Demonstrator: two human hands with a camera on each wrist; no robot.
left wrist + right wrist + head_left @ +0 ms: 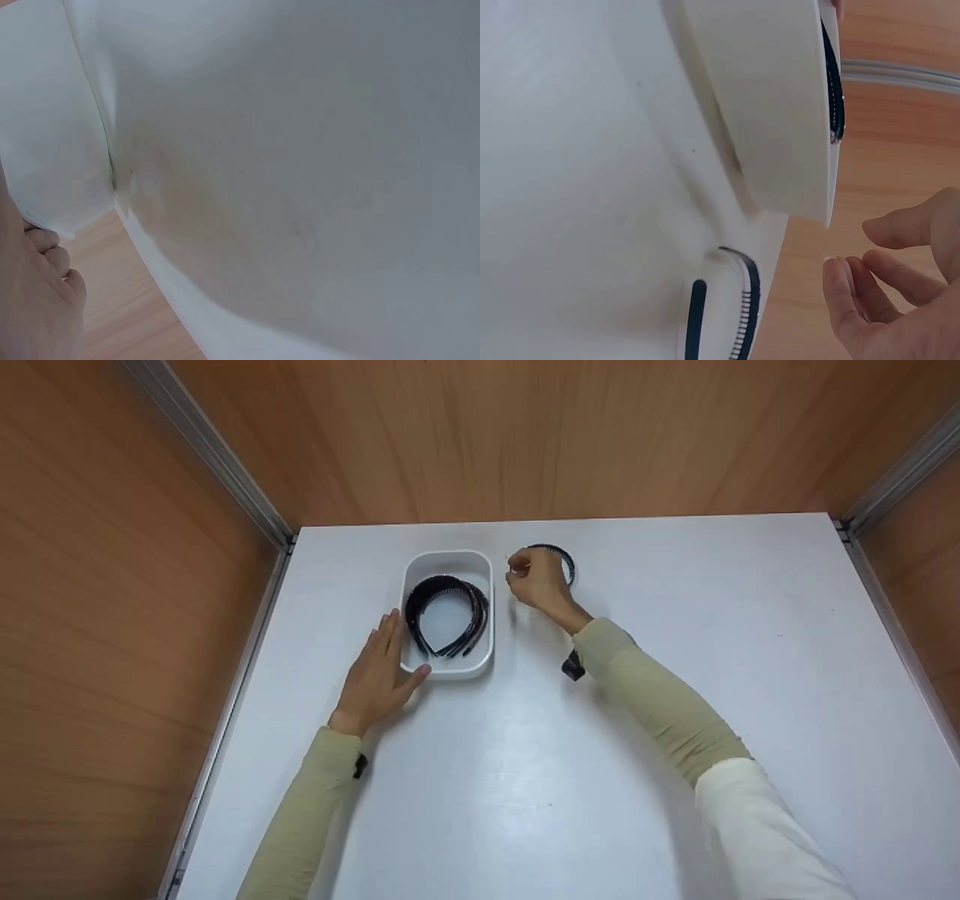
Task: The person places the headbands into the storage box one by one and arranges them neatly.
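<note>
A white bin (461,673) holds several dark toothed headbands (417,607), lying in a ring-like stack. Flat along the bin's left side rests my left hand (375,679), fingers straight and thumb at the front rim. My right hand (541,579) hovers just right of the bin, fingers loosely bent. A gap shows between thumb and fingertips in the right wrist view, with nothing in it. Partly hidden behind this hand, one black toothed headband (572,566) lies on the table. The right wrist view shows its comb teeth and both ends, below the bin's outer wall (772,112).
The white table (480,780) reaches a wooden back panel (480,442). Wooden side panels (112,622) with metal frame edges stand at left and right. Dark wrist cameras (574,666) hang under both sleeves.
</note>
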